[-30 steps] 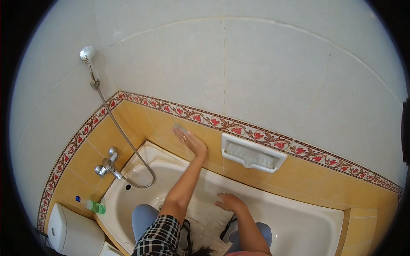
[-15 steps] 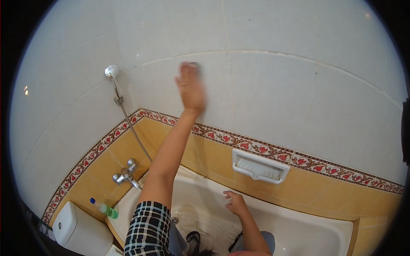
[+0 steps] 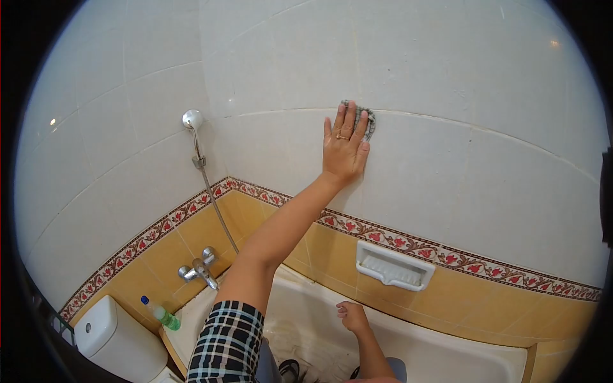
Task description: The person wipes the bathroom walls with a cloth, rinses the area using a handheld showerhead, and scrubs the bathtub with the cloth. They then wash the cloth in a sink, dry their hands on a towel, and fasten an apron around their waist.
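Observation:
My left hand (image 3: 345, 150) is up on the white wall tiles, fingers stretched and slightly spread, with a ring on one finger. Under those fingers a grey mottled scrubbing pad (image 3: 368, 126) is pressed flat to the tile, close to a horizontal joint line. Part of the pad is covered by the fingers. My right hand (image 3: 352, 317) hangs above the bathtub (image 3: 447, 345), fingers curled in, and nothing shows in it. It is below the white soap dish (image 3: 396, 267) set in the wall, without touching it.
At left are a shower head (image 3: 191, 119) with its hose, a chrome mixer tap (image 3: 201, 269), a bottle of green liquid (image 3: 167, 317) on the tub's corner, and a toilet cistern (image 3: 118, 338). A floral border (image 3: 396, 242) runs along the wall. My feet stand in the tub.
My left hand has slid right across the tiles with the pad, which now shows more plainly. My right hand's fingers have curled in. The camera view has shifted somewhat.

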The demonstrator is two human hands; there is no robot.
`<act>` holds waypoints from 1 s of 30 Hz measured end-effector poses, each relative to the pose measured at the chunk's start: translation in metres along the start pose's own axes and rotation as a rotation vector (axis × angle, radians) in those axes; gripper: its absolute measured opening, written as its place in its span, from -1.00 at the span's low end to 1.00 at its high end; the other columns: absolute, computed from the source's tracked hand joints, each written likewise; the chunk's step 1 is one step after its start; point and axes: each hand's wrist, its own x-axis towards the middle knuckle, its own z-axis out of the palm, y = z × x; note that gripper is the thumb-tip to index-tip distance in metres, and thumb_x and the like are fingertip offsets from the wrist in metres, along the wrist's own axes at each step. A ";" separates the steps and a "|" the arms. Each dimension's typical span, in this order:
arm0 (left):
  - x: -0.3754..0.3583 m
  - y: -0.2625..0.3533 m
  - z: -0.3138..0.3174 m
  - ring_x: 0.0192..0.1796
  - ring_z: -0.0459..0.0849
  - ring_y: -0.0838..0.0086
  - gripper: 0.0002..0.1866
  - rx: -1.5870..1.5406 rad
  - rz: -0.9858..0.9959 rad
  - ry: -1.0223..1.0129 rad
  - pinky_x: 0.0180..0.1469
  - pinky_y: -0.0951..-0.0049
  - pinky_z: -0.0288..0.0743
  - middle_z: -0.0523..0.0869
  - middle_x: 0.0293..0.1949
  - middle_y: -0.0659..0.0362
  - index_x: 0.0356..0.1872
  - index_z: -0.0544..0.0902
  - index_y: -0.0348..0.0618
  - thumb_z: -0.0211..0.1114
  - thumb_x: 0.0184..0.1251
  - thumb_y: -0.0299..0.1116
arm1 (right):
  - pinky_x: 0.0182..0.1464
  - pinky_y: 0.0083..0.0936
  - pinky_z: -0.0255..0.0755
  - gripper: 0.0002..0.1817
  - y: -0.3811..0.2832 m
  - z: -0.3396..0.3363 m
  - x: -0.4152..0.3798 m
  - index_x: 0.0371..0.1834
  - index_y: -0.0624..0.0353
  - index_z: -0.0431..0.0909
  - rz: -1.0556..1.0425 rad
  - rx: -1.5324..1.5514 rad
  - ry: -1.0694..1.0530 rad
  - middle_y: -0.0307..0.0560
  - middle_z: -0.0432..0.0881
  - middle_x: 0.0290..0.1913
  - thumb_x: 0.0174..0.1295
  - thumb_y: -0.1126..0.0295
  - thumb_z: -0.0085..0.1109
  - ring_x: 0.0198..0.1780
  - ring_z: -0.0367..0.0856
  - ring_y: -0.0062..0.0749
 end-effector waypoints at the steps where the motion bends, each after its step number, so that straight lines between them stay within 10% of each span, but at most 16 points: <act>1: 0.003 -0.009 -0.001 0.56 -0.16 0.13 -0.35 0.000 0.022 0.000 0.45 -0.16 -0.38 -0.03 0.53 0.01 0.47 0.14 -0.07 -0.03 0.34 -0.28 | -0.14 -0.52 0.57 -0.54 0.002 0.003 0.003 -0.03 0.28 0.59 -0.048 -0.083 0.020 0.08 0.67 -0.15 -0.03 0.79 -0.06 -0.12 0.69 -0.30; 10: -0.042 -0.154 -0.018 0.56 -0.16 0.16 -0.42 0.097 -0.481 0.252 0.46 -0.11 -0.35 -0.05 0.53 0.03 0.48 0.06 -0.12 -0.24 0.49 -0.20 | 0.05 -0.27 0.49 -0.64 -0.009 0.013 0.000 0.00 0.22 0.58 -0.131 -0.274 -0.084 0.20 0.65 -0.08 0.08 0.47 0.15 -0.06 0.65 -0.01; 15: -0.205 -0.233 0.025 0.56 -0.18 0.17 -0.43 0.086 -0.925 0.335 0.47 -0.05 -0.31 -0.07 0.53 0.03 0.49 0.02 -0.12 -0.24 0.50 -0.23 | 0.09 -0.25 0.45 -0.61 -0.006 0.006 0.000 0.05 0.22 0.55 -0.143 -0.333 -0.196 0.21 0.62 -0.01 0.13 0.39 0.17 -0.03 0.62 0.01; 18: -0.279 -0.180 0.040 0.56 -0.18 0.14 -0.42 0.023 -1.366 0.322 0.51 0.15 -0.32 -0.01 0.51 0.00 0.47 0.03 -0.26 -0.24 0.50 -0.26 | 0.11 -0.23 0.43 -0.61 -0.005 0.003 0.000 0.07 0.22 0.54 -0.086 -0.371 -0.198 0.21 0.61 -0.01 0.16 0.35 0.18 0.02 0.58 0.04; 25: -0.194 -0.093 0.021 0.56 -0.14 0.14 -0.37 -0.079 -0.562 0.222 0.44 -0.20 -0.39 -0.07 0.53 0.02 0.47 0.12 -0.07 -0.04 0.37 -0.27 | 0.15 -0.23 0.39 -0.59 0.009 0.014 0.002 0.08 0.22 0.53 -0.060 -0.461 -0.271 0.22 0.60 0.00 0.19 0.27 0.20 0.10 0.52 0.08; 30: -0.107 -0.169 -0.015 0.56 -0.15 0.12 -0.41 0.014 -0.262 0.167 0.44 -0.16 -0.39 -0.02 0.52 0.03 0.48 0.11 -0.05 -0.10 0.42 -0.30 | 0.19 -0.24 0.36 -0.55 0.041 -0.004 -0.013 0.11 0.23 0.53 0.079 -0.477 -0.312 0.22 0.60 0.04 0.21 0.21 0.17 0.12 0.52 0.09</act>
